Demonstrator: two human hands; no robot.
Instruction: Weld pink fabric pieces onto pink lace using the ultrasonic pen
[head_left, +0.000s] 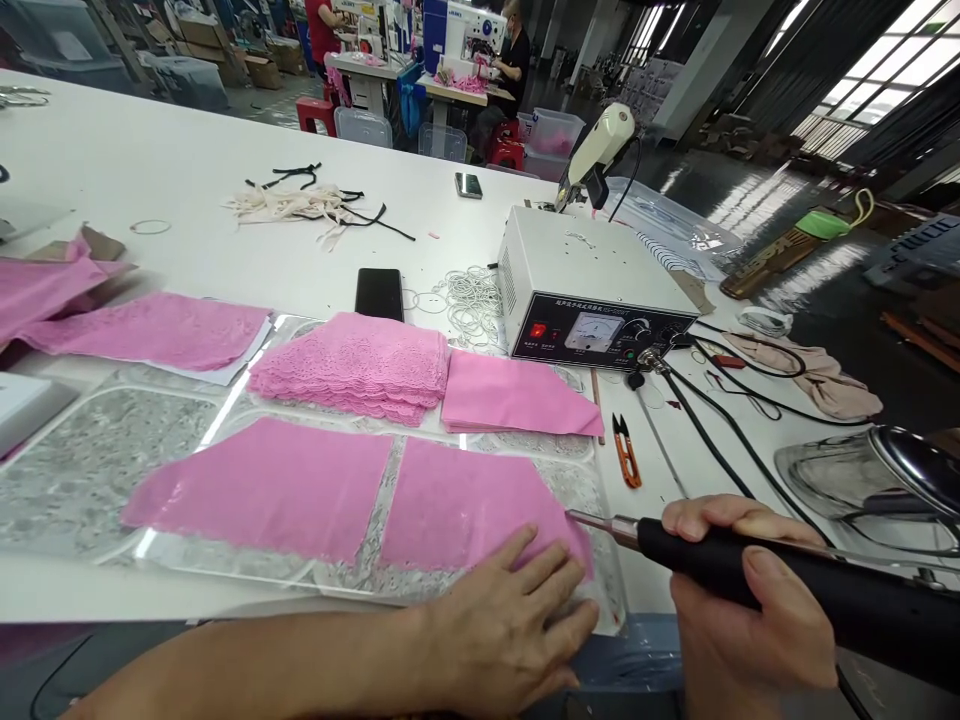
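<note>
My right hand (750,590) is wrapped round the black handle of a handheld ultrasonic welder (697,550). The welder's thin metal tip touches, or nearly touches, the right edge of a pink fabric piece (465,500). My left hand (517,620) lies palm down with fingers stretched over that piece's lower right part. Beside it on the left is a second flat pink piece (277,490). Behind them sit a stack of pink lace pieces (352,365) and a smaller pile of smooth pink pieces (517,395). A clear patterned mat (105,450) lies underneath.
A white control box (600,280) stands at the back right, with black cables running forward. Orange-handled thread snips (625,455), a glass jar (840,470) and a black phone (379,293) lie around. Beige and black straps (307,203) are farther back. Two people work at sewing machines beyond.
</note>
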